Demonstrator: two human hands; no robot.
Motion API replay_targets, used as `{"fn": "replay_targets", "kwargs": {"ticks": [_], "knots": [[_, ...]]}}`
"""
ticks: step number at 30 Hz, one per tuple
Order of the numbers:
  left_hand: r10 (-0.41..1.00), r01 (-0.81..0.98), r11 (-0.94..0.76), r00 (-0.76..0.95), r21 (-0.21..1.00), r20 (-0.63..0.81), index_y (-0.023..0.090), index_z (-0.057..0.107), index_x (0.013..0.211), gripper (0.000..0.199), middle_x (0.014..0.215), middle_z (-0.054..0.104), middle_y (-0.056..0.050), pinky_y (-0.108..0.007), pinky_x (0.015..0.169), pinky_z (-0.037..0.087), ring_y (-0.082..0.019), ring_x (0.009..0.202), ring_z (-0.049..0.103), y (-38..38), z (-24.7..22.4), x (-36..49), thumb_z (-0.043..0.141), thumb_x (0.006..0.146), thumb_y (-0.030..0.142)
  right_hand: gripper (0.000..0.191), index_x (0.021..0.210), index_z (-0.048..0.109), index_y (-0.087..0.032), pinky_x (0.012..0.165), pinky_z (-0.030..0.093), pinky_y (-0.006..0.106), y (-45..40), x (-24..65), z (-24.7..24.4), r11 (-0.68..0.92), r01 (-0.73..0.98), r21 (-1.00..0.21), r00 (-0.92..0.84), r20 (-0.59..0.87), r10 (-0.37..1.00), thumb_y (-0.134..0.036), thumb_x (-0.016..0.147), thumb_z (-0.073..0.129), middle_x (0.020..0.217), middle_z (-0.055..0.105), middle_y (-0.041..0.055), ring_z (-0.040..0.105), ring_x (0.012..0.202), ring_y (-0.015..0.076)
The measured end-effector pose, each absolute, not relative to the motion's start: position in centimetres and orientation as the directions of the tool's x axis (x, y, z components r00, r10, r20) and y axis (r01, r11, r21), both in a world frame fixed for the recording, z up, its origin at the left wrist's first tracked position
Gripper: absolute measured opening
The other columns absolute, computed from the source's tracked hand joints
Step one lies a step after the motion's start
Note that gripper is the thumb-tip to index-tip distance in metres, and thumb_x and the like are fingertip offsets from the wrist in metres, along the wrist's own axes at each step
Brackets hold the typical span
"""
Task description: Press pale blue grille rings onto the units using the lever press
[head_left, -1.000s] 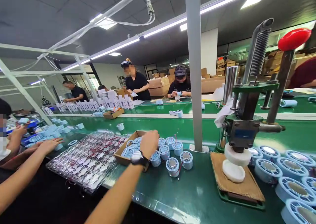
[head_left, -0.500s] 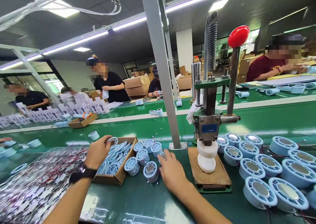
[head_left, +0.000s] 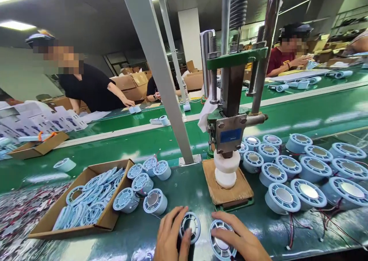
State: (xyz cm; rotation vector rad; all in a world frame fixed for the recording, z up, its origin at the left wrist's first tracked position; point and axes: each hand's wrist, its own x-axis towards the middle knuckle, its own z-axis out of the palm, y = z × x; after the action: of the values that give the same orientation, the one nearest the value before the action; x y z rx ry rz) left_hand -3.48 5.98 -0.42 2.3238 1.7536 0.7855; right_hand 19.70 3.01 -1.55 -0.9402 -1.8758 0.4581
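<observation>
My left hand (head_left: 171,236) is closed around a light-blue spoked ring (head_left: 195,227) near the front of the bench, thumb across its dark middle. Just to the right, my right hand (head_left: 240,234) grips a round light-blue motor housing (head_left: 222,245) with a silver disc in its face; the two parts are held apart. On the left, a cardboard box (head_left: 107,223) holds a heap of similar blue rings (head_left: 94,199). Between box and hands stand several blue housings (head_left: 155,202), some with thin wires.
A hand press (head_left: 230,132) with white round pads (head_left: 225,176) stands on a brown board (head_left: 208,180) behind my hands. Several disc-topped housings (head_left: 283,197) with trailing wires crowd the right. Wired metal pieces (head_left: 17,215) lie far left. A grey post (head_left: 161,69) rises behind; co-workers sit or stand beyond.
My left hand has left the box with a ring and come right and nearer. My right hand has drawn back from the housing group with one housing. The view has shifted right and down.
</observation>
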Motion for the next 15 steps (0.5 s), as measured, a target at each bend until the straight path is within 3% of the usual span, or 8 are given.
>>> {"fn": "replay_targets", "kwargs": {"ticks": [3, 6, 10, 15], "knots": [[0.906, 0.891, -0.372, 0.287, 0.262, 0.312, 0.033, 0.054, 0.136, 0.056, 0.134, 0.061, -0.006, -0.045, 0.095, 0.053, -0.031, 0.119, 0.057, 5.9, -0.4, -4.3, 0.063, 0.082, 0.046, 0.048, 0.128, 0.052, -0.026, 0.100, 0.046, 0.023, 3.3, 20.2, -1.2, 0.596, 0.427, -0.679, -0.257, 0.541, 0.801, -0.020, 0.083, 0.067, 0.132, 0.054, 0.0117, 0.056, 0.121, 0.0185], [0.904, 0.901, -0.389, 0.334, 0.190, 0.266, 0.035, 0.045, 0.142, 0.068, 0.140, 0.057, -0.006, -0.049, 0.093, 0.052, -0.034, 0.121, 0.055, 6.0, -0.1, -4.3, 0.067, 0.078, 0.044, 0.058, 0.127, 0.053, -0.022, 0.097, 0.048, 0.022, 3.8, 20.5, -0.5, 0.613, 0.462, -0.641, -0.326, 0.520, 0.790, -0.012, 0.072, 0.070, 0.128, 0.056, 0.0118, 0.060, 0.116, 0.0186], [0.931, 0.909, -0.332, 0.273, 0.252, 0.244, 0.030, 0.046, 0.141, 0.061, 0.132, 0.061, -0.010, -0.050, 0.092, 0.051, -0.032, 0.118, 0.055, 6.0, 0.7, -3.2, 0.061, 0.084, 0.043, 0.059, 0.121, 0.058, -0.018, 0.093, 0.052, 0.026, 3.9, 21.0, 0.6, 0.562, 0.530, -0.636, -0.322, 0.462, 0.826, -0.009, 0.064, 0.068, 0.126, 0.057, 0.0138, 0.062, 0.112, 0.0216], [0.922, 0.855, -0.365, 0.276, 0.368, 0.272, 0.033, 0.041, 0.144, 0.061, 0.146, 0.051, -0.004, -0.053, 0.101, 0.045, -0.032, 0.130, 0.044, 5.5, 1.5, -2.3, 0.058, 0.085, 0.031, 0.057, 0.125, 0.055, -0.021, 0.096, 0.051, 0.024, 3.2, 21.8, 1.0, 0.575, 0.531, -0.622, -0.317, 0.483, 0.816, -0.010, 0.070, 0.066, 0.129, 0.056, 0.0111, 0.059, 0.117, 0.0197]]}}
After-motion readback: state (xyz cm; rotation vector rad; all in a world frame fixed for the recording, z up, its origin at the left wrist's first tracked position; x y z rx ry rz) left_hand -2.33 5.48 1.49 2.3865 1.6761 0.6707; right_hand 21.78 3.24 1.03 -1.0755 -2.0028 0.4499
